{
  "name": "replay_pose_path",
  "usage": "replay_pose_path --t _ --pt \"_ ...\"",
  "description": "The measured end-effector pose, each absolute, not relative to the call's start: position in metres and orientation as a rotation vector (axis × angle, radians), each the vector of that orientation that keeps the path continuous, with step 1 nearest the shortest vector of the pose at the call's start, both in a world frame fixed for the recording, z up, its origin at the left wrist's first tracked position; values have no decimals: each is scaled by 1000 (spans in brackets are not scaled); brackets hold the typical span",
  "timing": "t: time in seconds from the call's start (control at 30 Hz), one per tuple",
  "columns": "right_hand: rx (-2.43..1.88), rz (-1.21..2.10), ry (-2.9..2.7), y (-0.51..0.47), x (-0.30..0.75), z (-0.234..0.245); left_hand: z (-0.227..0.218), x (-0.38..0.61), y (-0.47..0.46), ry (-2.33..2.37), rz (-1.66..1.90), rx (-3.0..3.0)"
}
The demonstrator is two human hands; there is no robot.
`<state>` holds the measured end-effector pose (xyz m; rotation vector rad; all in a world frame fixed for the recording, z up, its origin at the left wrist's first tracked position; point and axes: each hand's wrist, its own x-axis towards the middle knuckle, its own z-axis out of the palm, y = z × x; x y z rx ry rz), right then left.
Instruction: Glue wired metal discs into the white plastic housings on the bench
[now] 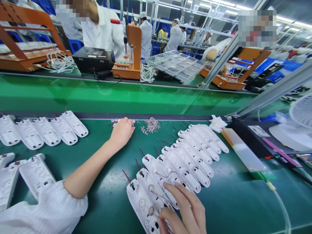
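Note:
My left hand [122,131] reaches forward to a small cluster of round metal discs [115,122] at the mat's far edge, fingers curled down over them. My right hand [184,209] rests on the nearest white plastic shell [141,204], fingers pinching a thin wire with a small disc [151,211] at its end. That shell is the front of an overlapping row of white shells [190,156] with red wires, running back and to the right. A pile of tiny metal parts [151,125] lies just right of my left hand.
More white shells lie at the left [46,130] and lower left [36,172]. A green conveyor belt [122,97] runs behind the mat. A glue bottle [243,151] and white fan [297,123] are at the right. People in white work across the belt.

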<state>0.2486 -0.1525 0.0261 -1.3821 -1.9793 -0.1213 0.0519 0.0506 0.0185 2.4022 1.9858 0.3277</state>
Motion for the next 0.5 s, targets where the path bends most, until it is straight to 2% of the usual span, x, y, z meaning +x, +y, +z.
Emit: replay_pose_path --t 0.2,0.5 --pt "-1387 -104 -1882 -148 221 10 19 51 49 1889 445 2367" --pt "-1414 -40 -1984 -146 220 14 41 51 44 1849 621 2421"
